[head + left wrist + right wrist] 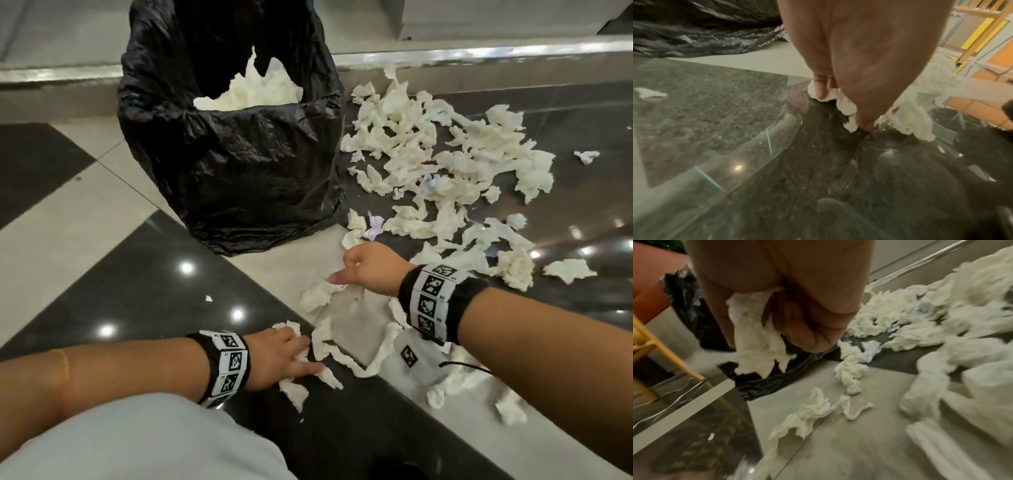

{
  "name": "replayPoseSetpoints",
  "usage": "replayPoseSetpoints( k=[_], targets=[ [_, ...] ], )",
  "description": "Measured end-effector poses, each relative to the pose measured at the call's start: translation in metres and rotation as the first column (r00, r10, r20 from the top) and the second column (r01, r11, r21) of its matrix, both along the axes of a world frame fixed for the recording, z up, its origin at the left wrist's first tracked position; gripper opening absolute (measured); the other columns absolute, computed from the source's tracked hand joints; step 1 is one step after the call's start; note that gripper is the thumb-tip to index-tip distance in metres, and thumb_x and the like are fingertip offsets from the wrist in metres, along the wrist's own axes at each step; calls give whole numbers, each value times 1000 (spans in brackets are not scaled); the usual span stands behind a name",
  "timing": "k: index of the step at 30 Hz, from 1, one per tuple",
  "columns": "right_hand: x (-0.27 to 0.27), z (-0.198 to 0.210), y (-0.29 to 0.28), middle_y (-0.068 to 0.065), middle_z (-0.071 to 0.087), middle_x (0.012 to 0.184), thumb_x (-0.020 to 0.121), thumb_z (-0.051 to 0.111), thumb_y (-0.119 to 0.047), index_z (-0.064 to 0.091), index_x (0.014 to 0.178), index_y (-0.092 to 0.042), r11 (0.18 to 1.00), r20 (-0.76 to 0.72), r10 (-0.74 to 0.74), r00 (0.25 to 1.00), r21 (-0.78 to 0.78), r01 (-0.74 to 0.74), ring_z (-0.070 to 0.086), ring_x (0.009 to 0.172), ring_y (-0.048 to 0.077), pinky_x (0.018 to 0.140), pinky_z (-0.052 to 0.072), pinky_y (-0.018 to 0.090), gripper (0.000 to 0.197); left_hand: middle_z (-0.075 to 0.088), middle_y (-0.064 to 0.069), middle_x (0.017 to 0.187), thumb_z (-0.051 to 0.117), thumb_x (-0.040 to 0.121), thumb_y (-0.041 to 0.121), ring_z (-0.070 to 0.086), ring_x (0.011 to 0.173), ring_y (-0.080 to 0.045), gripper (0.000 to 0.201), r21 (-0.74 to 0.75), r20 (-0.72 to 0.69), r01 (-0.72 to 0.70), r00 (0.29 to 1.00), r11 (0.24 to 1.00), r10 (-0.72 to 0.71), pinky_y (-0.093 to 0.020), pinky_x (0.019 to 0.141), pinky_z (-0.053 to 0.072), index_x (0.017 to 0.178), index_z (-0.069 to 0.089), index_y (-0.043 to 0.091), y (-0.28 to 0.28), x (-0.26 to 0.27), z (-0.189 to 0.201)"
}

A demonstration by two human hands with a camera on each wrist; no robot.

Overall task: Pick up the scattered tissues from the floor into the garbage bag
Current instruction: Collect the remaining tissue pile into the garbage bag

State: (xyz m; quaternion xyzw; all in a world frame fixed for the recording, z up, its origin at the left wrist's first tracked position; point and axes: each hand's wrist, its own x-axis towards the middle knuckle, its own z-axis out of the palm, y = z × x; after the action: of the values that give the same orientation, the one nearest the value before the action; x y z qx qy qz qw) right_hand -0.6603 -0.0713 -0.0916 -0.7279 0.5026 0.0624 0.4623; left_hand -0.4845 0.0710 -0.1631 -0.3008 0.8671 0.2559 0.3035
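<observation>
A black garbage bag [233, 164] stands open on the floor, with white tissues [253, 89] heaped inside. Right of it, several crumpled tissues [445, 164] lie scattered. My right hand [342, 274] is low in front of the bag, and its fingers curl round a tissue [756, 340] that hangs from the fist [789, 331]. Nearer to me, my left hand [305, 353] is down on the dark tile. It pinches a bunched tissue [844, 105] between thumb and fingers [820, 91]. More tissues [342, 356] lie between my hands.
The floor has glossy dark and pale tiles. A metal-edged step [479, 54] runs behind the bag and the pile. A small white scrap [209, 298] lies alone to the left. My knee in grey cloth [137, 438] fills the near left. Yellow chair legs [663, 353] stand beyond the bag.
</observation>
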Motion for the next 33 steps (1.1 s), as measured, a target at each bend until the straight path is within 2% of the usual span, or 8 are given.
replayPoseSetpoints(
  k=[3, 6, 11, 14, 19, 23, 26, 33],
  targets=[
    [-28, 6, -4, -5, 44, 50, 75, 75, -19, 37, 46, -17, 999, -56, -20, 998, 29, 22, 42, 45, 7, 53, 37, 25, 48, 44, -21, 129, 41, 96, 15, 48, 112, -38, 49, 9, 42, -46, 998, 999, 46, -47, 91, 43, 142, 24, 17, -6, -8, -4],
    [-47, 12, -11, 0, 71, 83, 79, 71, -10, 45, 45, -17, 996, -41, -55, 998, 69, 58, 66, 67, 14, 67, 53, 31, 44, 58, -19, 111, 41, 96, 19, 57, 99, -37, 26, -21, -11, -34, 999, 999, 34, -46, 80, 47, 118, 46, 6, -20, -13, -1],
    [-48, 44, -31, -4, 63, 64, 84, 68, -28, 41, 67, -18, 993, -14, -112, 994, 29, 112, 45, 46, 17, 46, 37, 26, 34, 65, -13, 94, 8, 81, 70, 61, 86, -34, 82, -112, -96, -20, 995, 994, 9, -44, 74, 53, 97, 62, 10, -39, 2, 8],
    [-35, 62, -29, -11, 55, 70, 79, 69, -44, 53, 79, -22, 990, -163, 122, 979, -49, -132, 49, 60, 11, 57, 40, 22, 28, 64, -13, 101, 22, 94, 58, 60, 91, -32, 63, -131, -90, -171, 983, 977, 160, -40, 77, 49, 101, 62, 10, -43, 13, 11],
    [-23, 46, 14, -4, 52, 108, 78, 68, -48, 49, 115, -30, 724, -478, 604, 637, -4, -690, 55, 90, 16, 74, 46, 29, 45, 40, -11, 127, 43, 94, 19, 59, 87, -32, 28, -145, -149, -337, 937, 930, 316, -44, 76, 51, 121, 40, 14, -43, 25, 3],
    [-23, -10, 57, 6, 13, 153, 69, 81, -33, 18, 144, -35, 543, -500, 757, 420, 124, -831, 54, 113, 32, 87, 51, 43, 98, -11, -3, 157, 48, 89, 2, 59, 94, -32, 79, -106, -185, -349, 927, 931, 326, -41, 80, 53, 147, 6, 35, -52, 14, -9],
    [-23, -43, 79, 8, -11, 158, 66, 83, -18, 1, 148, -36, 506, -491, 798, 351, 228, -832, 41, 126, 36, 94, 48, 48, 117, -4, -8, 158, 49, 88, -2, 60, 94, -34, 86, -60, -79, -238, 969, 969, 233, -41, 79, 52, 149, 0, 33, -51, 12, -20],
    [-21, -60, 59, 16, 44, 127, 94, 44, -11, 43, 128, -12, 502, -458, 795, 397, 129, -855, 55, 105, 37, 84, 49, 46, 34, 52, -16, 118, 39, 96, 14, 59, 101, -35, 24, -71, 43, -359, 931, 931, 363, -42, 80, 47, 117, 47, 7, -37, 38, -15]
  ],
)
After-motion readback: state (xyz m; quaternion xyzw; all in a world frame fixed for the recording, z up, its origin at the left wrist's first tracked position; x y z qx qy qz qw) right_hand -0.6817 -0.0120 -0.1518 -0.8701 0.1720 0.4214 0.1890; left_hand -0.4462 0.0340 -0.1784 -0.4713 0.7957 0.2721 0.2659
